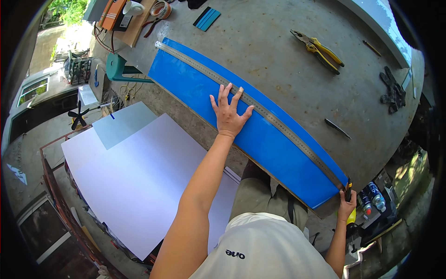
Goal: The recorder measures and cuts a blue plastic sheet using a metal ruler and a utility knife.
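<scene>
Two bare hands at work over a grey worktop [288, 60], seen from above. White board [148, 186] leaning below the near edge, at the person's left. Long blue sheet [260, 139] lying diagonally along the near edge of the worktop, far end at upper left, near end at lower right. Steel ruler [278, 123] resting lengthwise on the sheet, near its far long edge, running almost end to end. Left hand [228, 114] pressed flat on sheet, fingers [225, 95] released and spread, tips touching the ruler about midway along. Right hand [347, 207] at the near end of the ruler, fingers clenched around a dark cutter [348, 189] with its tip against the sheet's corner. Dark gloves [392, 90] at the far right edge, well apart from the sheet. Yellow-handled pliers [320, 51] beyond the ruler, upper right. Tape roll [161, 8] at the top edge. Small blue scraper [207, 19] just right of the tape. Black pen-like tool [337, 128] between ruler and gloves. Spray cans [371, 197] just right of the right hand, below the worktop.
</scene>
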